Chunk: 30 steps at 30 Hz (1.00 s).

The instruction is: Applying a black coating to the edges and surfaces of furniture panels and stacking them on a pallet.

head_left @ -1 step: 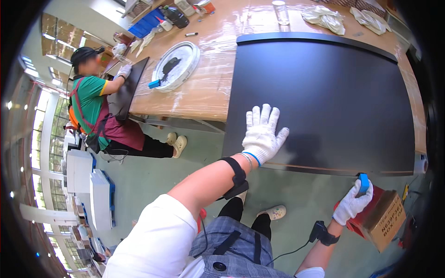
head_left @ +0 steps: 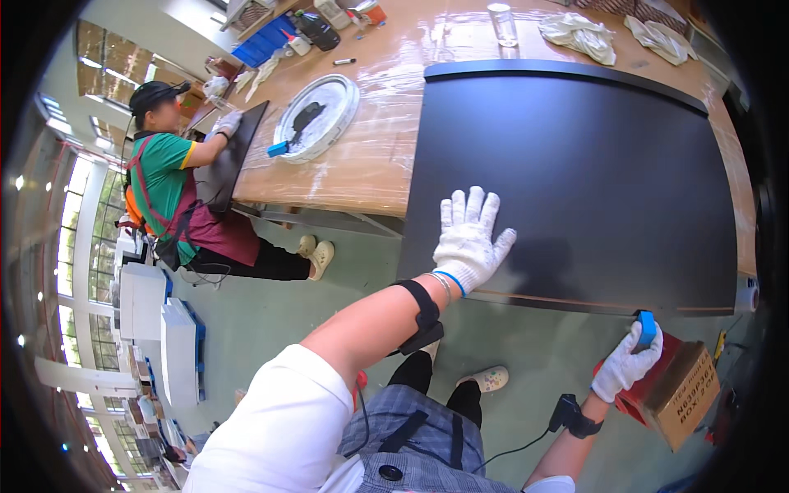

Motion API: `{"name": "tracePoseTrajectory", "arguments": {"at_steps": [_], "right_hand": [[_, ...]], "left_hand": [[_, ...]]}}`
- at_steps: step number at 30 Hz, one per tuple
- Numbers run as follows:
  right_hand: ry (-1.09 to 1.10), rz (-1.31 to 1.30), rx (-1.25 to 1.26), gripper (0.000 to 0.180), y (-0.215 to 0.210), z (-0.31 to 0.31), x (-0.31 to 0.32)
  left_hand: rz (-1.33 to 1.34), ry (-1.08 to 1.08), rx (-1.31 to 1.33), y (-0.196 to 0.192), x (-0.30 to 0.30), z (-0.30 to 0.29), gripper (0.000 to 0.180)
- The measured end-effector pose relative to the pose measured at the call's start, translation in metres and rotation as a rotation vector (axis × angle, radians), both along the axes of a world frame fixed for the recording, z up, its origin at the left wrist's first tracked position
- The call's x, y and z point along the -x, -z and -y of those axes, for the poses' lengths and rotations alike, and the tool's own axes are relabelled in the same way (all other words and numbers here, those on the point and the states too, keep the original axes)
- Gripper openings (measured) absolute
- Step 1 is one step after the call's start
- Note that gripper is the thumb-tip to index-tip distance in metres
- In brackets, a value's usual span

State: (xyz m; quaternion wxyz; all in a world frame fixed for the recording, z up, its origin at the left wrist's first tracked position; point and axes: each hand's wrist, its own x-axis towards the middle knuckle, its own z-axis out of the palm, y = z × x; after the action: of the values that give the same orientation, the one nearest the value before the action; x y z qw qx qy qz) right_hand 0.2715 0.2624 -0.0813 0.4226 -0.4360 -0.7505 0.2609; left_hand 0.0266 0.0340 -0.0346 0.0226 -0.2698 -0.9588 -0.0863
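A large black panel with a raised strip along its far edge lies on the table in front of me. My left hand, in a white glove, rests flat on it near the close edge, fingers spread. Beyond the panel's near right edge, my gloved right hand is closed on a small blue block. The block's dark upper end meets that edge, where a thin brown line shows. Left of the panel, a round white lid bears a smear of black paste, with another blue block at its rim.
Below my right hand stands a cardboard box beside something red. A glass, crumpled white cloths, a marker and bottles sit at the table's far side. On the left, a person works at another dark panel.
The whole view has shifted very slightly. Both my hands keep their places on the panel and at its edge.
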Motion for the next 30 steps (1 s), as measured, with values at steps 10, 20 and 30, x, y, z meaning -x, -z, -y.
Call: {"name": "tracePoseTrajectory", "arguments": {"at_steps": [10, 20, 30], "right_hand": [[-0.027, -0.003, 0.024, 0.040, 0.001, -0.006, -0.005], [-0.125, 0.000, -0.039, 0.038, 0.004, -0.017, -0.004], [-0.123, 0.014, -0.024, 0.037, 0.030, -0.030, -0.016]], "left_hand": [[0.040, -0.011, 0.004, -0.002, -0.002, 0.000, 0.073], [0.189, -0.032, 0.016, -0.018, -0.002, 0.000, 0.073], [0.236, -0.029, -0.005, -0.024, -0.003, 0.001, 0.073]]}}
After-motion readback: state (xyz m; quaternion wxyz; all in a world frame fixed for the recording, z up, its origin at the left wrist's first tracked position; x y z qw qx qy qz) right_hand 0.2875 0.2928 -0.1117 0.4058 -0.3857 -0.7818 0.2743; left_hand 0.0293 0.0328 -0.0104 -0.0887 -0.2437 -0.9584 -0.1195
